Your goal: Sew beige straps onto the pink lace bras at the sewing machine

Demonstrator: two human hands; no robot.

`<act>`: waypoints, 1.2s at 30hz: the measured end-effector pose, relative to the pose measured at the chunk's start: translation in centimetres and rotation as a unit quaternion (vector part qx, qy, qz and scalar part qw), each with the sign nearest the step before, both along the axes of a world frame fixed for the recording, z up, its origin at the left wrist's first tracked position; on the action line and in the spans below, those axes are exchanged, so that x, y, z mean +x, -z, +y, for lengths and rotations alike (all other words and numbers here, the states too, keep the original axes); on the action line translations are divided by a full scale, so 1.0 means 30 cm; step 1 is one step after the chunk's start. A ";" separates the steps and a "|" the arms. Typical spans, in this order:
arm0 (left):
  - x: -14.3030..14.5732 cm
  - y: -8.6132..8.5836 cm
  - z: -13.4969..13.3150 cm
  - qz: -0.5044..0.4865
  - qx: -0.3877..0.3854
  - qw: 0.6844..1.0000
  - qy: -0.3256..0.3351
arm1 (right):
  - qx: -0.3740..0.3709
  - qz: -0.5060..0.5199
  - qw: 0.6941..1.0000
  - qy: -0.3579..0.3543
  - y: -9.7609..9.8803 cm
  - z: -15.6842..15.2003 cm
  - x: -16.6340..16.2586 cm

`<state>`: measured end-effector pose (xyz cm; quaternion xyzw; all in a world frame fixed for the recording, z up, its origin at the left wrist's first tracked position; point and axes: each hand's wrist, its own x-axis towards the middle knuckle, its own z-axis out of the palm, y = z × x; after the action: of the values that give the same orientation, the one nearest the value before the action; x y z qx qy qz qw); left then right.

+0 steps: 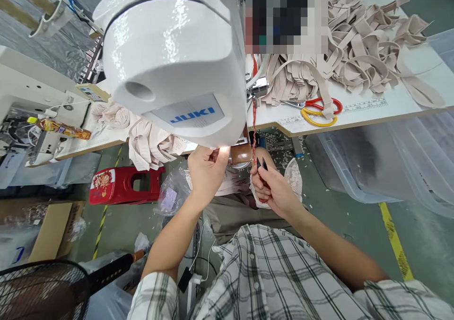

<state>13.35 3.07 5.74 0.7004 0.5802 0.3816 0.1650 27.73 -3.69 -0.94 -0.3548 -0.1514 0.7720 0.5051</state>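
Observation:
A white JUKI sewing machine (173,64) fills the upper middle. My left hand (207,173) is closed beneath its head, at the lit needle area; the fingertips are partly hidden, so what they pinch cannot be made out. Beside it is a brown, shiny machine part (241,153). My right hand (275,187) is wrapped round thread snips (262,165), with the dark blades pointing up and a bit of red handle below. A twisted red cord (254,126) runs down from the machine to this hand. Pale lace fabric (293,176) hangs below and behind my hands.
Beige strips (369,50) lie heaped on the table at right, near red-and-yellow scissors (321,111). More strips (151,142) hang off the left edge. A red stool (124,185), clear plastic bins (372,154) and a fan (42,291) stand around. A bottle (64,128) lies at left.

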 end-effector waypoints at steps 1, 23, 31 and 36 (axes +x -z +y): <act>0.001 -0.002 0.001 -0.004 -0.003 1.000 0.000 | 0.004 -0.003 1.000 0.000 -0.001 0.002 0.000; -0.012 0.008 0.015 0.057 0.003 0.998 0.015 | 0.408 -0.549 0.711 0.164 -0.001 0.252 0.001; -0.068 0.036 -0.059 0.189 0.270 0.909 0.254 | 0.338 -0.422 0.839 -0.064 -0.068 0.084 0.106; -0.083 0.058 -0.003 0.200 0.211 0.870 0.398 | 0.150 -0.222 0.939 -0.214 -0.038 -0.044 0.313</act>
<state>10.86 2.98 3.99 0.9516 0.1779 0.2485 0.0312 37.12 -5.00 0.20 -0.3962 -0.4460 0.7322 0.3286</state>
